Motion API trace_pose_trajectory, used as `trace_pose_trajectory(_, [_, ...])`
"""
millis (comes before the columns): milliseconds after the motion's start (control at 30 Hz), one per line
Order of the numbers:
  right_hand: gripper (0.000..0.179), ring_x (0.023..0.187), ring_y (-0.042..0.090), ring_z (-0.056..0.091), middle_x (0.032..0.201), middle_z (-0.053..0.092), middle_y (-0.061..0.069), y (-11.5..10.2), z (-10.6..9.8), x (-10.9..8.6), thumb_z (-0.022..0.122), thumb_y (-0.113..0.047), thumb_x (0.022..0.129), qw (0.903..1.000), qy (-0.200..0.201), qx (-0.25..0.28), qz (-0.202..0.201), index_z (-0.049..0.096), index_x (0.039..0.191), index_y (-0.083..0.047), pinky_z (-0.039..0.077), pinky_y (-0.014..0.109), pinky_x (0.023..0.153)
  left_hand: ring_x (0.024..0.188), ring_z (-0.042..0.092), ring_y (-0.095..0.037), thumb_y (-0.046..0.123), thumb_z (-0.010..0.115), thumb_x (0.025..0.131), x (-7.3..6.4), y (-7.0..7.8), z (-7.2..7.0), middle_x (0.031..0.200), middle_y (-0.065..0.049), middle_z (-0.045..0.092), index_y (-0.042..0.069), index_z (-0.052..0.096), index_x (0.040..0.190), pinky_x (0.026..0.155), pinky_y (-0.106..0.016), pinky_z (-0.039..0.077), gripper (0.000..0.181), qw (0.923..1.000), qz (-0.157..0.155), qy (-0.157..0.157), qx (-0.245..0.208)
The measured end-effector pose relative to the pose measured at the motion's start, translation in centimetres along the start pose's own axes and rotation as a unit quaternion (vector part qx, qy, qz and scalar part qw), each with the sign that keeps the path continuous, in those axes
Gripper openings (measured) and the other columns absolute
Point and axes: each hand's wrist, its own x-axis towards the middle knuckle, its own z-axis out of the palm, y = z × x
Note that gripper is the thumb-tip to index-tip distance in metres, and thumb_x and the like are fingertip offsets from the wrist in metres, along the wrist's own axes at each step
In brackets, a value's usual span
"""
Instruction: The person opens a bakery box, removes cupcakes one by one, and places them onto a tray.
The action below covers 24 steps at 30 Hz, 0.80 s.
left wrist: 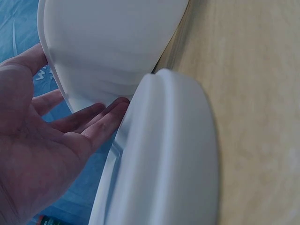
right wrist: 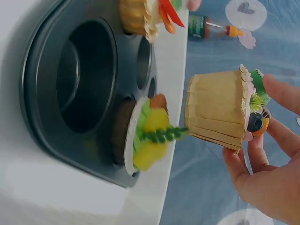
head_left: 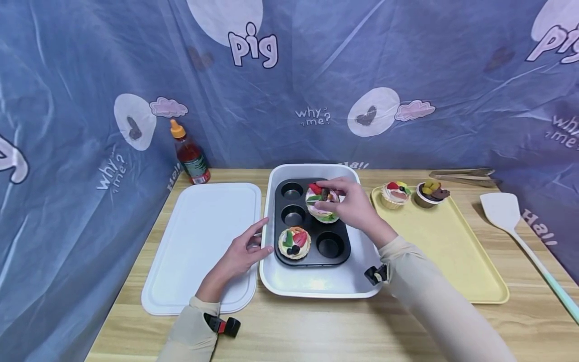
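My right hand (head_left: 350, 203) pinches a cupcake (right wrist: 218, 108) by its topping, above the far right part of the black muffin tin (head_left: 312, 259). This cupcake has a tan pleated wrapper and pink cream with fruit. Below it, a yellow-and-green-topped cupcake (right wrist: 152, 136) sits in a right-hand cup, mostly hidden in the head view. A strawberry-topped cupcake (head_left: 294, 243) fills the near left cup. The tin lies inside a white basin (head_left: 316, 289). At the basin's left side, my left hand (head_left: 239, 254) has its fingers spread loosely, fingertips at the rim, holding nothing.
A white tray (head_left: 199, 236) lies left of the basin. On the right, a yellow tray (head_left: 452, 251) bears a fruit cupcake (head_left: 395, 195) and a chocolate-brown cupcake (head_left: 430, 194). Tongs (head_left: 463, 175), a white spatula (head_left: 502, 208) and a sauce bottle (head_left: 193, 158) stand or lie around.
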Motion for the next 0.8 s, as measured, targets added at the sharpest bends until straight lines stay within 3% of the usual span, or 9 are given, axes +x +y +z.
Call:
trace_pose_trajectory(133, [0.047,0.115,0.029,0.057,0.124,0.067,0.016,0.4,-1.3,-0.4,0.084,-0.012,0.081,0.9999,0.007,0.013,0.006,0.071,0.126,-0.006,0.051,0.051,0.103,0.123,0.059,-0.035,0.011,0.070,0.095,0.0,0.0,0.1,0.153,-0.022,0.042,0.018,0.033,0.159,0.098,-0.035,0.058,0.075,1.0000,0.000,0.002,-0.001])
trace_pose_trajectory(267, [0.046,0.117,0.031,0.058,0.125,0.067,0.017,0.7,-2.3,-0.9,0.083,-0.010,0.082,0.9998,0.018,0.010,0.007,0.070,0.126,-0.004,0.049,0.053,0.106,0.123,0.060,-0.034,0.011,0.071,0.094,-0.1,0.1,0.2,0.154,-0.020,0.043,0.021,0.033,0.159,0.097,-0.032,0.058,0.076,1.0000,-0.002,0.005,-0.004])
trace_pose_trajectory(500, [0.047,0.123,0.034,0.056,0.131,0.062,0.019,1.3,-3.9,-2.1,0.082,-0.012,0.084,0.9994,0.027,-0.005,0.021,0.069,0.128,-0.004,0.048,0.055,0.108,0.126,0.058,-0.040,0.009,0.069,0.095,-0.1,-0.1,0.1,0.153,-0.026,0.042,0.015,0.032,0.159,0.099,-0.034,0.057,0.074,0.9995,0.024,-0.006,-0.017])
trace_pose_trajectory(700, [0.045,0.116,0.026,0.057,0.131,0.064,0.015,1.9,-4.9,-2.8,0.083,-0.013,0.083,0.9985,0.045,-0.024,0.019,0.071,0.126,-0.005,0.051,0.037,0.097,0.126,0.058,-0.040,0.010,0.069,0.095,-0.1,-0.1,0.1,0.153,-0.026,0.042,0.013,0.032,0.158,0.099,-0.034,0.057,0.073,0.9996,0.021,-0.006,-0.019])
trace_pose_trajectory(800, [0.044,0.114,0.020,0.056,0.129,0.066,0.013,2.2,-5.5,-3.2,0.083,-0.015,0.084,0.9980,0.054,-0.029,0.016,0.071,0.126,-0.006,0.050,0.032,0.097,0.126,0.058,-0.040,0.009,0.069,0.095,-0.1,-0.1,0.1,0.153,-0.026,0.042,0.013,0.033,0.158,0.099,-0.034,0.057,0.073,0.9996,0.020,-0.005,-0.019])
